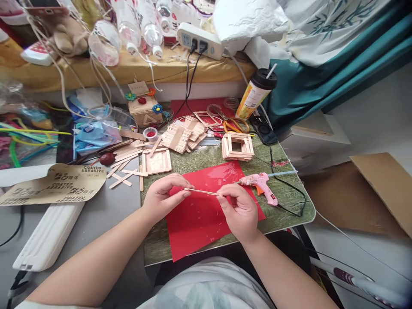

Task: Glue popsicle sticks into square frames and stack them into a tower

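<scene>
Between my hands, above a red sheet point(199, 227), runs a thin piece of popsicle sticks point(204, 192), seen nearly edge-on. My left hand point(165, 195) pinches its left end between thumb and fingers. At the other end, my right hand point(240, 210) pinches it the same way. How many sticks lie together I cannot tell. Just right of my right hand lies a pink glue gun point(262, 184) with its nozzle toward the red sheet. A square stack of glued sticks point(238, 148) stands behind the sheet. A square stick frame with a filled base point(157, 162) lies behind my left hand.
Bundled sticks point(177, 137) and loose sticks point(124, 176) lie behind and to the left. Orange-handled scissors point(236, 125) and a drink cup point(255, 94) stand at the back right. Sandpaper point(54, 184) lies at left. The glue gun's cord point(302, 206) loops near the right table edge.
</scene>
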Demonstrator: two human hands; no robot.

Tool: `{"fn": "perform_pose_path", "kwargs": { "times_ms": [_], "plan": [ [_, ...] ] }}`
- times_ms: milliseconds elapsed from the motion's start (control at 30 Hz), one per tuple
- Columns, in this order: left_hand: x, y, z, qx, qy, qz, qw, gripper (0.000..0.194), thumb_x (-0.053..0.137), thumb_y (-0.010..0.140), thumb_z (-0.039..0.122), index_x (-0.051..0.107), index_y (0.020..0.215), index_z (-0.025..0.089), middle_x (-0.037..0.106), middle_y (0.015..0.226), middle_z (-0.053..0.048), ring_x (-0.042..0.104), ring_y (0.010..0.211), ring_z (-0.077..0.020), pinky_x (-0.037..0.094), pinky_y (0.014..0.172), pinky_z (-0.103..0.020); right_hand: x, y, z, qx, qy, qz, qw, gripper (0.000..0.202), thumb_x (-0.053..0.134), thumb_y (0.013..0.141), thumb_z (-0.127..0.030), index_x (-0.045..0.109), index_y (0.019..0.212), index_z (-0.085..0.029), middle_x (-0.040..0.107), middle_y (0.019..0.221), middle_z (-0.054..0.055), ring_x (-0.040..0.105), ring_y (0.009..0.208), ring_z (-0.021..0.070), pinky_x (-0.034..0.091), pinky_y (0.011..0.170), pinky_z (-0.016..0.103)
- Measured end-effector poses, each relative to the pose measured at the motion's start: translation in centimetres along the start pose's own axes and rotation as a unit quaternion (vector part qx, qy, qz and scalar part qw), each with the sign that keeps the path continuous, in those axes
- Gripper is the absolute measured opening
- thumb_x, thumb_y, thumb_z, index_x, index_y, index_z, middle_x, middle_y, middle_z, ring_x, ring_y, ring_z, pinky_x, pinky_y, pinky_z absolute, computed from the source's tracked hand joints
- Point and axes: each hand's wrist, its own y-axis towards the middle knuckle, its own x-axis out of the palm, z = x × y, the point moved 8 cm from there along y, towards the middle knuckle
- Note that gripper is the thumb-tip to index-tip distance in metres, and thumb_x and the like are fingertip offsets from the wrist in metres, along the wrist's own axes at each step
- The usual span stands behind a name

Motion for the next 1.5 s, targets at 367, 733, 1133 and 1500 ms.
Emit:
{"fn": "perform_pose_path", "kwargs": {
  "times_ms": [367,733,1133,1500],
  "plan": [
    [-0.2,0.1,-0.3,-0.017,0.040,0.003,0.999,0.013,0.073,0.095,0.013,0.076,0.104,0.023,0.079,0.095,-0.007,0.072,0.087,-0.0183,0.058,0.081,-0.033,0.5,-0.7,2.6,0.036,0.011,0.012,0.999,0.012,0.074,0.095,-0.017,0.076,0.102,-0.026,0.072,0.102,0.006,0.068,0.098,0.0211,0.060,0.085,0.036],
    [-0.2,0.1,-0.4,-0.035,0.044,-0.004,0.998,0.006,0.073,0.096,0.017,0.075,0.100,0.021,0.078,0.093,-0.007,0.071,0.086,-0.0176,0.056,0.080,-0.032,0.6,-0.9,3.2,0.031,0.000,0.011,0.999,0.014,0.073,0.095,-0.014,0.076,0.103,-0.026,0.072,0.101,0.005,0.067,0.097,0.0199,0.058,0.089,0.036],
    [-0.3,-0.2,-1.1,-0.070,0.038,0.001,0.997,0.009,0.072,0.097,0.022,0.074,0.106,0.022,0.075,0.100,-0.007,0.070,0.092,-0.0193,0.055,0.087,-0.034,0.7,-1.0,4.1,0.060,0.026,0.017,0.998,0.010,0.074,0.095,-0.018,0.075,0.102,-0.026,0.072,0.102,0.004,0.068,0.097,0.0198,0.058,0.088,0.036],
    [-0.1,0.0,-1.3,-0.061,0.033,-0.005,0.998,0.006,0.069,0.099,0.022,0.073,0.104,0.022,0.074,0.099,-0.008,0.069,0.092,-0.0204,0.055,0.085,-0.035,0.3,-0.3,2.6,0.014,-0.008,0.019,1.000,0.009,0.075,0.095,-0.020,0.076,0.100,-0.027,0.073,0.095,0.003,0.070,0.091,0.0202,0.058,0.088,0.039]
  ]
}}
